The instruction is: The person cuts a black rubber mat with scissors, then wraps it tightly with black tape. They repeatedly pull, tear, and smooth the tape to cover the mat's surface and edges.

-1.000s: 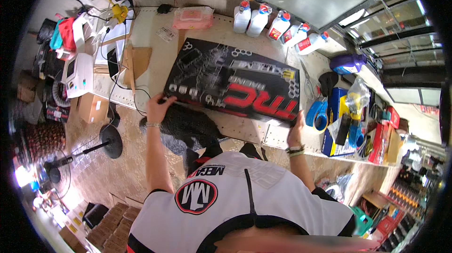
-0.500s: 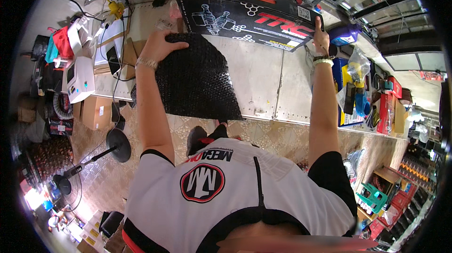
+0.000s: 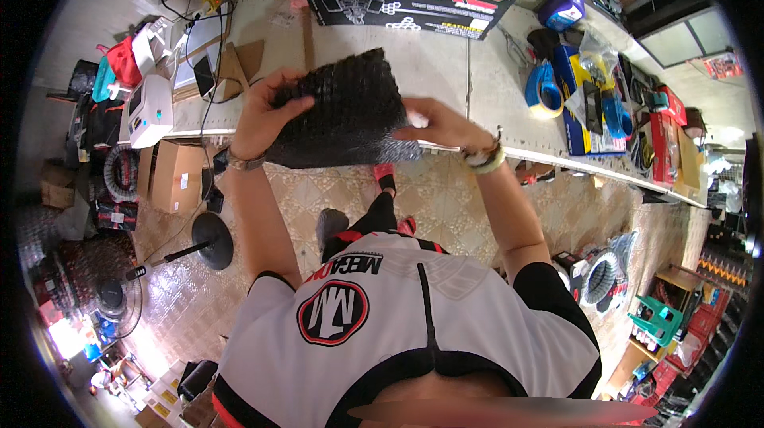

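A sheet of black bubble wrap (image 3: 342,105) is held up over the table's front edge, folded or bunched, its lower part hanging past the edge. My left hand (image 3: 267,116) grips its left side, thumb lying across the front. At the right side, my right hand (image 3: 447,122) has thumb and fingers around the wrap's edge; some of the fingers are hidden behind it. Beyond both hands a long black printed box (image 3: 358,10) rests at the back of the table (image 3: 430,62), touched by neither hand.
To the right lie blue tape rolls (image 3: 544,92), a purple bottle (image 3: 562,9) and a blue-and-yellow box (image 3: 567,70). A white label printer (image 3: 150,113), cables and flat cardboard (image 3: 239,62) occupy the left. A fan base (image 3: 212,242) and brown carton (image 3: 177,175) stand on the floor.
My right hand has let go of the black box and come down to the bubble wrap's right edge. The wrap has been lifted and gathered; the box stays at the back.
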Motion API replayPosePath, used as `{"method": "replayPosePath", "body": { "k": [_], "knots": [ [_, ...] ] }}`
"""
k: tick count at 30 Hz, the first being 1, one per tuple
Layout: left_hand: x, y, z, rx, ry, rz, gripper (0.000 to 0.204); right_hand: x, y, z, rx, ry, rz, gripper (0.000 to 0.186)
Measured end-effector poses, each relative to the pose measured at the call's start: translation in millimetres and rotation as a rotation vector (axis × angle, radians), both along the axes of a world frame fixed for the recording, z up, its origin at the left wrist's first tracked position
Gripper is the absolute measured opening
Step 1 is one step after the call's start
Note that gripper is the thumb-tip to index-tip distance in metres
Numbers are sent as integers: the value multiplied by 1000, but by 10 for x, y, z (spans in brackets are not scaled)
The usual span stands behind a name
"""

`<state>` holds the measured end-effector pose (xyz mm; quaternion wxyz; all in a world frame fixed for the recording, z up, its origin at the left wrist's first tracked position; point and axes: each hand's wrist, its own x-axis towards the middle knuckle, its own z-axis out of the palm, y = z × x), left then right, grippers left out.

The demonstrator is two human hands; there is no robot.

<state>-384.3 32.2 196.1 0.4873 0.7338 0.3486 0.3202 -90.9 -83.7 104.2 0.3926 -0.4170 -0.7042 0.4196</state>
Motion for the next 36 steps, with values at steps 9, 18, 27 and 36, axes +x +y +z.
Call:
{"method": "replayPosePath", "body": {
  "k": [9,18,27,36],
  "knots": [
    [280,-1964,-782,-352,-179,326,21,-1379,-1179,-93,-267,295,-701,18],
    [71,-1899,-1350,-1239,-478,-24,18,-1058,-1633,-214,-559,687,-384,25],
    [-2903,-976,-3428,-897,271,1244,28,1546,-5036,-2199,-1258,-1441,-879,60],
    [-3766,-338,-3414,-1235,-1127,577,29,2658,-5069,-1719,-418,1107,-1744,19]
  ]
}}
